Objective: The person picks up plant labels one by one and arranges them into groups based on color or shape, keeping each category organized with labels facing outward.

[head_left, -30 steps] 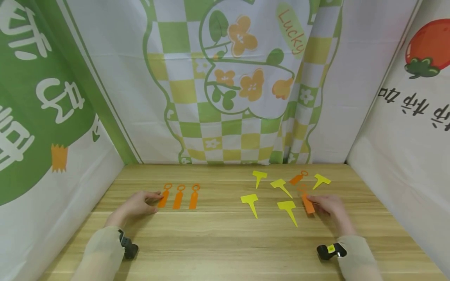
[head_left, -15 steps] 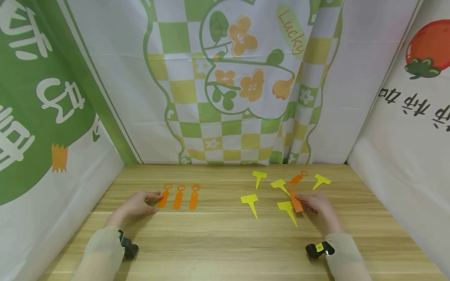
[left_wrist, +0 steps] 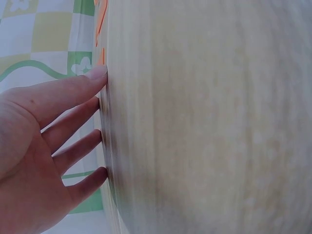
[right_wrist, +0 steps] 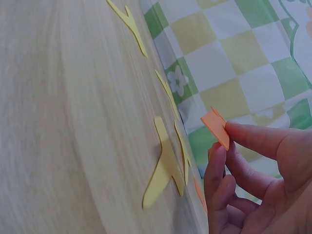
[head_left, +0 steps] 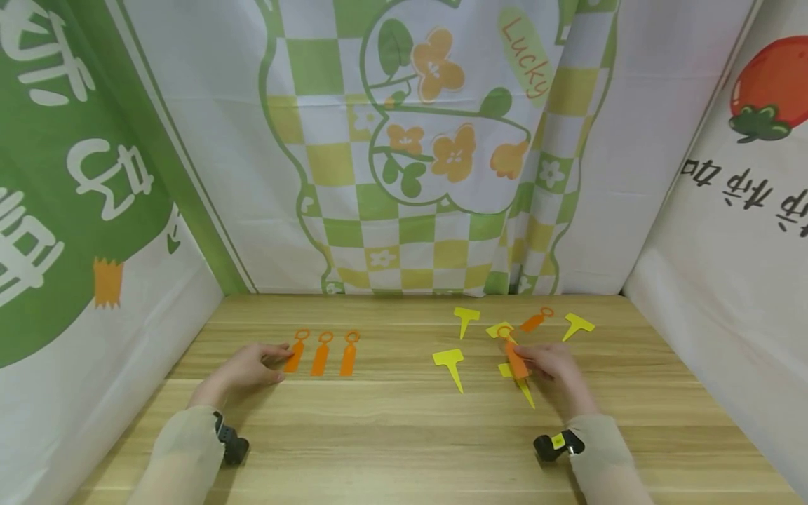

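In the head view my right hand (head_left: 558,366) pinches an orange ring-topped tag (head_left: 516,365) between thumb and fingers. Seen from the right wrist, this tag (right_wrist: 213,126) is held up over the table with its flat end towards the camera. Below it lie yellow T-shaped plant labels, two of them partly covered by it in the head view. My left hand (head_left: 249,368) rests on the table at the left, fingertips at the edge of the leftmost orange tag (head_left: 294,356). Its fingers are extended and spread in the left wrist view. Beside that tag lie a second tag (head_left: 319,359) and a third tag (head_left: 347,359), rings pointing away.
Another orange tag (head_left: 533,322) lies behind the right hand. Around it are yellow labels, among them a far right label (head_left: 576,325), a back label (head_left: 467,313) and a left label (head_left: 448,358). A patterned curtain (head_left: 404,252) borders the wooden table (head_left: 404,449) at the back.
My right hand has moved left with the orange tag in its pinch, passing over the yellow labels. The left hand and the three tags in the row have stayed put.
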Demonstrator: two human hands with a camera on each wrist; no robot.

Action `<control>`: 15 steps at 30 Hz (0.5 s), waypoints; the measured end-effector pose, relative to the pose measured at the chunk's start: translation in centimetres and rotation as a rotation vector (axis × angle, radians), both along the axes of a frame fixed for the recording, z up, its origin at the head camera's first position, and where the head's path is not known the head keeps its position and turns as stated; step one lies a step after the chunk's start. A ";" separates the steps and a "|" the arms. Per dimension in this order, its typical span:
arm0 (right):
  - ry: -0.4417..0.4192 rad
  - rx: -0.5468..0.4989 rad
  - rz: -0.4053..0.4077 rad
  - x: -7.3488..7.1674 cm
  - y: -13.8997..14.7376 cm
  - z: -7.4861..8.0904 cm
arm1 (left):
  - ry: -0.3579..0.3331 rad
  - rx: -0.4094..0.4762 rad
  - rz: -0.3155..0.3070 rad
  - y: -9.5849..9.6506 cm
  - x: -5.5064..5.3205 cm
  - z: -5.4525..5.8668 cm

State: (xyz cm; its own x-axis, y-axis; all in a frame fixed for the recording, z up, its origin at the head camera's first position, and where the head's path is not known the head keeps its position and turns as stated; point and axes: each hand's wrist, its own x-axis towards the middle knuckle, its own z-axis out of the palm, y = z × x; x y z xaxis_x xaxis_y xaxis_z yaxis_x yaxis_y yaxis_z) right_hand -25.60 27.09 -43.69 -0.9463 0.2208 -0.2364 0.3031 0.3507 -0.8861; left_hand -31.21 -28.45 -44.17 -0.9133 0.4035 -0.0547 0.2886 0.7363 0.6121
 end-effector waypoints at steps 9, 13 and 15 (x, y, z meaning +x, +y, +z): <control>0.000 0.009 0.007 -0.5 -1.5 0.5 | -0.001 -0.004 0.006 0.0 0.1 0.1; 0.018 -0.076 0.013 -0.5 -2.0 0.4 | -0.008 0.000 0.008 0.0 0.1 0.0; 0.032 -0.097 0.010 -0.6 -2.4 0.3 | -0.009 -0.004 0.006 -0.1 0.0 0.0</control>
State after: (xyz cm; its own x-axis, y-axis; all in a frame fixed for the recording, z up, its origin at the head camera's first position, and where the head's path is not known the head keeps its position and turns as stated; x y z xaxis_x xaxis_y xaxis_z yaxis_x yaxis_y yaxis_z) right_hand -26.20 24.71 -43.40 -0.9558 0.1889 -0.2254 0.2707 0.2654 -0.9254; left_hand -31.17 -28.53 -44.17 -0.9150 0.3982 -0.0643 0.2790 0.7400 0.6120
